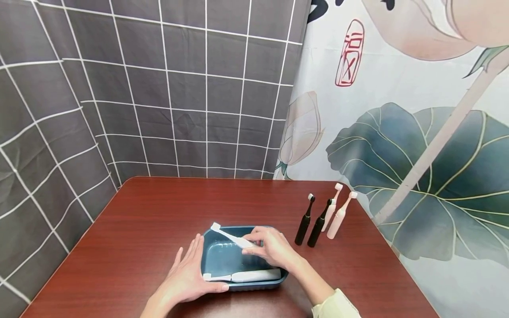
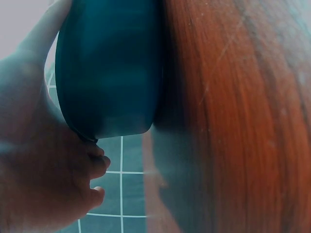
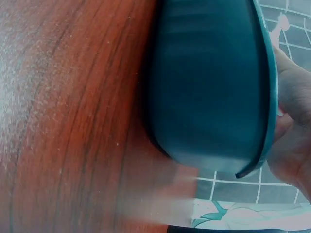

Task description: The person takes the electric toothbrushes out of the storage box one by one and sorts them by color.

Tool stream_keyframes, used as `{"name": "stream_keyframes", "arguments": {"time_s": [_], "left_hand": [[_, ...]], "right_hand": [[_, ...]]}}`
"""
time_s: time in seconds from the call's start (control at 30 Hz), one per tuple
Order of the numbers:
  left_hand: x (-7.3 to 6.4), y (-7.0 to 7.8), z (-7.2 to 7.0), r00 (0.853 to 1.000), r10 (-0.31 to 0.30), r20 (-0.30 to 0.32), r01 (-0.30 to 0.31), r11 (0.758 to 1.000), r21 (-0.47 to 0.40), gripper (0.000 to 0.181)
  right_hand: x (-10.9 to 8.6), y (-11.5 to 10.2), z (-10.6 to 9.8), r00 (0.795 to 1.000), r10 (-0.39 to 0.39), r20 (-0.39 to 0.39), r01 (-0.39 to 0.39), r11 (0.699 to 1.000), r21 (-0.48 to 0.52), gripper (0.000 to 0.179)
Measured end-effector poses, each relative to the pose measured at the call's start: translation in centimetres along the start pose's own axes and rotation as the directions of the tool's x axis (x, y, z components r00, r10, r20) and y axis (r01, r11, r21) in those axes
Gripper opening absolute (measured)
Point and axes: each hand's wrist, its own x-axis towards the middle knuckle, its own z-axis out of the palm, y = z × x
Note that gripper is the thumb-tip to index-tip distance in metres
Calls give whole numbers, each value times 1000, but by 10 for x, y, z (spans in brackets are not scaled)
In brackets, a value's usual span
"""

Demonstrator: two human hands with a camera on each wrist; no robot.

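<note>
A blue plastic bin (image 1: 254, 287) sits near the front of the table. Above its inside, my right hand (image 1: 274, 247) pinches a white electric toothbrush (image 1: 230, 236) by the handle, its head pointing up and left. Another white electric toothbrush (image 1: 256, 276) lies inside along the front wall. My left hand (image 1: 184, 276) rests against the bin's left end, fingers straight and thumb along the front rim. From the left wrist, that hand (image 2: 48, 160) touches the bin's outer wall (image 2: 112, 73). In the right wrist view the bin (image 3: 209, 87) partly hides the right hand (image 3: 294, 136).
Two black electric toothbrushes (image 1: 304, 225) stand upright on the table to the right of the bin. Beside them stand two pale pink ones (image 1: 339, 221). The reddish-brown table (image 1: 159, 212) ends at a grey checked curtain (image 1: 179, 123) and a lotus-print cloth (image 1: 310, 145).
</note>
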Motion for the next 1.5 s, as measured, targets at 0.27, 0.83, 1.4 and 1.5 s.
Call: {"name": "stream_keyframes", "arguments": {"time_s": [0.27,0.83,1.4,1.5], "left_hand": [[0,0,0,1000,-6,2,6,1000,-5,147],[-4,4,-5,1000,3,-2,-3,1000,1,149],[-2,2,-2,1000,0,-8,0,1000,3,150],[-2,2,-2,1000,0,-8,0,1000,-1,148]], "right_hand": [[-4,3,-13,989,-15,-147,32,993,117,30],[-35,24,-54,895,-15,-445,125,967,220,28],[-96,15,-105,825,123,-552,0,976,216,30],[-108,32,-102,819,171,-548,-17,961,275,29]]}}
